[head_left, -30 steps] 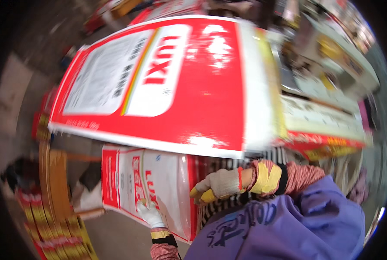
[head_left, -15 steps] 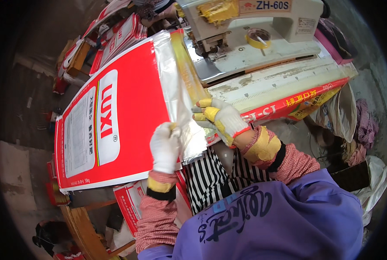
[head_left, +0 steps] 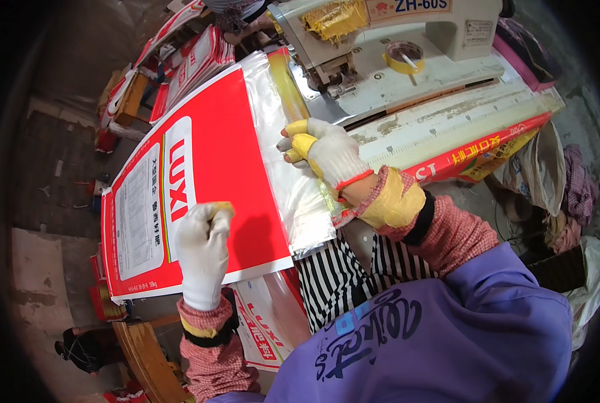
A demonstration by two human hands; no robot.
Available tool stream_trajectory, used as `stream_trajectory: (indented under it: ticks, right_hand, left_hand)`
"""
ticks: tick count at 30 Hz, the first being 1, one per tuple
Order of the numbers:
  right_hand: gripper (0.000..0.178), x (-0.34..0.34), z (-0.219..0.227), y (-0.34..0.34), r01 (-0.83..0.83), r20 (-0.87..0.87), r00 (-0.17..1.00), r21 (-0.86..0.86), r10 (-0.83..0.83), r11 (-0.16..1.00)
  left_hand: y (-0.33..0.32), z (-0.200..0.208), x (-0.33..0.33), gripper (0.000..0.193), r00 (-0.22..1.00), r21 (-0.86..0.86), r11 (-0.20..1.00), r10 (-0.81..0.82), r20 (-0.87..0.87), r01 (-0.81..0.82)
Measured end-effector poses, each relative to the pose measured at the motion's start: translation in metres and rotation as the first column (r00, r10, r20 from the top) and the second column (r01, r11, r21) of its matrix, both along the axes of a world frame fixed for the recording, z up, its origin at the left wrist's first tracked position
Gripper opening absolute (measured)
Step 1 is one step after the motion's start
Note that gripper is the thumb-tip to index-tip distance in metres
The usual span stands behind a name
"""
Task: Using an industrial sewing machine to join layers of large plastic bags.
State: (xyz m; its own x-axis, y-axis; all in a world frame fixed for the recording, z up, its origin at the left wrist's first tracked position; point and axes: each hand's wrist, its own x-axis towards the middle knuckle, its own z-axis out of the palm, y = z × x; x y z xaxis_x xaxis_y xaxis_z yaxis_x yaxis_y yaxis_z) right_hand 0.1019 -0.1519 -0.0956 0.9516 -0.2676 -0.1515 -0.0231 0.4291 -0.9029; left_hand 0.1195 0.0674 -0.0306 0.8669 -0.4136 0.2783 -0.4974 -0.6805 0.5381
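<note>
A red and white woven sack [head_left: 246,148] lies flat on the left, with a clear plastic liner [head_left: 283,181] jutting from its right end. Above the sack's lower part, my left hand [head_left: 204,245] in a white glove is curled into a loose fist; nothing shows in it, and a shadow falls on the red beside it. My right hand [head_left: 327,151], its glove taped yellow at the fingers, hovers over or rests on the liner with its fingers bent and slightly apart. Just beyond it stands a white sewing machine [head_left: 374,77].
A roll of yellow tape [head_left: 405,58] sits on the machine bed. Stacked printed sacks [head_left: 196,60] lie at the far left. Below the sack are a wooden frame [head_left: 145,363] and another printed sack [head_left: 266,322]. Cloths [head_left: 582,181] hang at the right.
My left hand has left the liner's edge and moved left over the red sack, its fingers curling. My right hand has shifted slightly up and left. The whole view has shifted a little.
</note>
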Motion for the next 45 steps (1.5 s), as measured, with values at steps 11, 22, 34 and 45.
stream_trajectory:
  ticks: [11,22,34,45]
  right_hand:
    - [0.035,0.006,-0.027,0.005,-0.040,-0.058,0.998,-0.838,-0.016,0.545]
    - [0.030,-0.008,-0.050,-0.009,-0.011,-0.057,0.996,-0.855,-0.073,0.518]
    - [0.024,0.037,-0.020,-0.009,0.005,-0.105,0.987,-0.749,-0.125,0.662]
    - [0.045,0.137,-0.049,-0.019,-0.044,-0.187,0.965,-0.808,-0.185,0.588]
  left_hand:
    - [-0.106,-0.115,0.121,0.032,0.892,0.261,0.856,-0.449,-0.048,0.446]
    - [-0.093,-0.124,0.130,0.049,0.827,0.339,0.774,-0.562,-0.023,0.535]
    - [-0.076,-0.105,0.171,0.025,0.990,0.499,0.866,-0.037,0.139,-0.038]
    - [-0.065,-0.068,0.160,0.019,0.802,-0.265,0.957,-0.064,-0.593,-0.120]
